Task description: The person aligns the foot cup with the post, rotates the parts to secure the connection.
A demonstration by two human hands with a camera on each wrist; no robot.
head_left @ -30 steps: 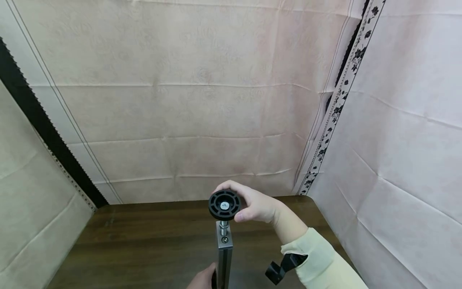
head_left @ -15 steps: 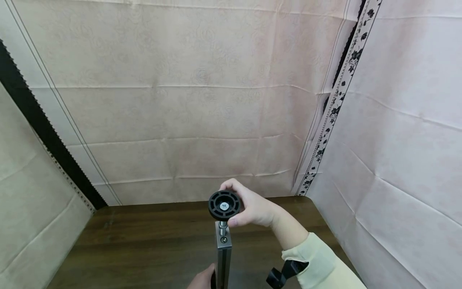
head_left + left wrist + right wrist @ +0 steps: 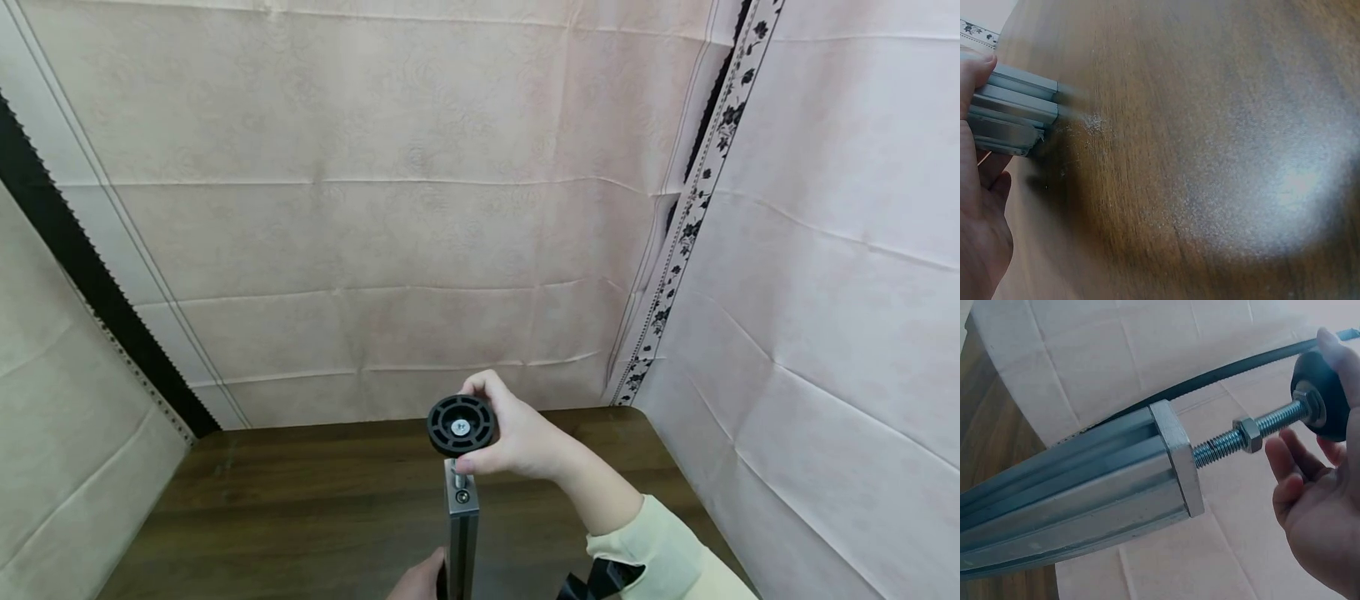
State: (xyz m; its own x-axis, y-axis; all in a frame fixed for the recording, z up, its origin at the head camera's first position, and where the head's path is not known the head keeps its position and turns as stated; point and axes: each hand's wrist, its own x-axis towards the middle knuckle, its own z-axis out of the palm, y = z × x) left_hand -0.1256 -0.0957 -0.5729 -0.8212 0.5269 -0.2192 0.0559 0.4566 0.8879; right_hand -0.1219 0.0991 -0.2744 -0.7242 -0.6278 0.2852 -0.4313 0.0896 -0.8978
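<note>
An aluminium profile (image 3: 462, 550) stands upright in the head view, its lower part gripped by my left hand (image 3: 420, 577). The left wrist view shows the fingers of that hand around the profile's grooved end, close to the tabletop. A levelling foot with a black round base (image 3: 461, 427) tops the profile. Its threaded stud (image 3: 1216, 447), with a hex nut (image 3: 1249, 434) partway along, enters the metal end plate (image 3: 1177, 456). My right hand (image 3: 517, 437) holds the base by its rim, thumb on the near side and fingers behind. Part of the rim is hidden by the fingers.
Below lies a brown wood-grain table (image 3: 322, 500) with a rounded corner. Creased pale cloth (image 3: 420, 233) hangs behind and on both sides, with black and floral trim. A black mount (image 3: 600, 579) is strapped at my right sleeve.
My right thumb has moved left along the rim, across the stud beneath the base, and the fingers behind have shifted slightly right. The left hand keeps its hold on the profile.
</note>
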